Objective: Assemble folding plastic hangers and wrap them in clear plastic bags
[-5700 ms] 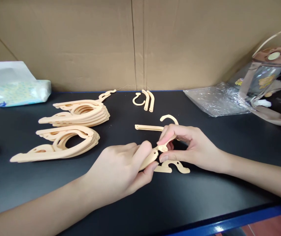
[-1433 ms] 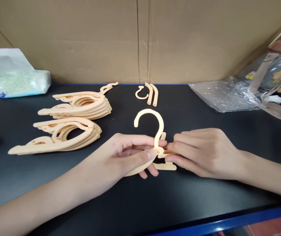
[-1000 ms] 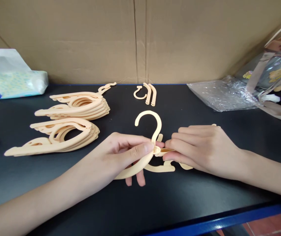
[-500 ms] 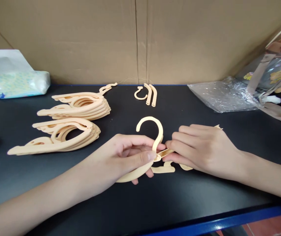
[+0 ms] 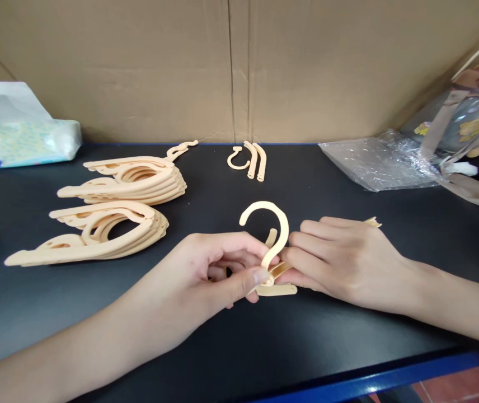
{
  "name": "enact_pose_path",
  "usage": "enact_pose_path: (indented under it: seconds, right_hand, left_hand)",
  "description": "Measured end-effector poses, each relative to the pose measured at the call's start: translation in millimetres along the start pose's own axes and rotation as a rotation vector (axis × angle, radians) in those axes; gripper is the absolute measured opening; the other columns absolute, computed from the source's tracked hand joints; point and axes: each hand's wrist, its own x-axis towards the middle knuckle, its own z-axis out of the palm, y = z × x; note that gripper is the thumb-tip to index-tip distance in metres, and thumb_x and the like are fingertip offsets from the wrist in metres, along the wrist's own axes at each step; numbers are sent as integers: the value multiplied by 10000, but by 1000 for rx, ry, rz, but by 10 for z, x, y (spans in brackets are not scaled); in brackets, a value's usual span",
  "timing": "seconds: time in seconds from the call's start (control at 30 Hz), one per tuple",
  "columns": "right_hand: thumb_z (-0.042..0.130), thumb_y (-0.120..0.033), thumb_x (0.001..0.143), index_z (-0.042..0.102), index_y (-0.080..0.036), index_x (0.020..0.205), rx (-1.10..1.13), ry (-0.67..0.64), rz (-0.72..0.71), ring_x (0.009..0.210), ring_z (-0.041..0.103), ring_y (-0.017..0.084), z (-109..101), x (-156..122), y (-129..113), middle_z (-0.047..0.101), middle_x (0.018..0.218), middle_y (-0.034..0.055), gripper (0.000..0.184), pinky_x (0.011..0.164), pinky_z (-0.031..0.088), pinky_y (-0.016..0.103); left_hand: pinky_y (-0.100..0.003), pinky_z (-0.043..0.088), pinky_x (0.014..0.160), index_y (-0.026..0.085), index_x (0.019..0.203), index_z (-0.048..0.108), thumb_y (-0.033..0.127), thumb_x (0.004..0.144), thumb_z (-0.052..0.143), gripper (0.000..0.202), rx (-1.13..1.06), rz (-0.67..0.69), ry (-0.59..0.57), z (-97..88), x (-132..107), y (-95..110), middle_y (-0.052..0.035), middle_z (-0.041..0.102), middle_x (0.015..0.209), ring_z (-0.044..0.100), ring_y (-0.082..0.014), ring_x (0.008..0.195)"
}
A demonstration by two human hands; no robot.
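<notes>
My left hand [image 5: 218, 271] is closed on the base of a cream plastic hanger hook [image 5: 283, 226], thumb and fingers pinching the joint. The hook stands up, curling to the left. My right hand [image 5: 340, 260] wraps round a cream hanger arm [image 5: 280, 271], whose hollow inner side shows between the hands where it meets the hook's base. Its far tip pokes out past my right knuckles. Below the joint shows another cream hanger part [image 5: 277, 290], partly covered by my fingers; I cannot tell whether it is attached.
Two stacks of folded cream hangers, a rear stack [image 5: 139, 179] and a front stack [image 5: 97, 235], lie at the left. Behind are a loose hook [image 5: 238, 163] and two loose arms [image 5: 260, 162]. A tissue pack [image 5: 29, 140], clear plastic bag [image 5: 374, 162] and strapped bottle [image 5: 470, 117] stand around.
The hook has shifted slightly right and turned a little. The curved piece that stuck out below my left hand is now mostly out of sight. Both hands keep their hold.
</notes>
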Motion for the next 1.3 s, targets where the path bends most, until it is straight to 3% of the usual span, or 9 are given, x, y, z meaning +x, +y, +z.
enact_pose_path:
  seconds: [0.2,0.63,0.8,0.97,1.13,1.3]
  right_hand:
    - [413,-308,1067,585,-168,713,4,7,-12,610,421,150,0,-9,-5,570,638,-13,418,559,291,295]
    - [391,-336,1072,575,-172,722,24,8,5,575,440,131,36,10,2,560,612,-26,429,554,321,280]
    - [415,-367,1064,556,-184,693,70,-11,67,513,448,115,52,-9,-12,540,574,-40,437,535,315,274]
    - [422,-349,1063,555,-184,699,87,5,76,515,474,112,62,-8,-21,554,584,-40,421,538,328,266]
    - [436,-339,1058,559,-183,714,45,26,66,520,460,118,41,19,-39,545,587,-42,397,542,329,269]
    - [410,-362,1065,561,-186,721,-2,22,70,525,448,121,16,30,-21,542,590,-40,415,540,322,268]
  left_hand:
    - [-110,450,601,223,878,702,248,918,615,99,95,21,17,5,6,43,61,691,724,631,-65,680]
    - [-190,457,622,219,914,633,326,964,563,137,263,92,68,-21,4,16,45,712,781,648,-121,723]
    - [-196,434,588,214,890,600,332,962,569,141,336,152,145,-46,-11,-16,44,686,760,635,-125,708]
    - [-166,449,590,210,901,644,310,963,584,131,268,167,139,-54,27,-33,52,687,738,599,-93,650]
    - [-152,474,615,203,909,677,313,962,589,151,189,131,119,-49,30,2,40,724,768,655,-97,696]
    - [-142,417,507,204,975,684,326,972,556,177,109,108,108,-43,16,10,64,656,633,605,-74,570]
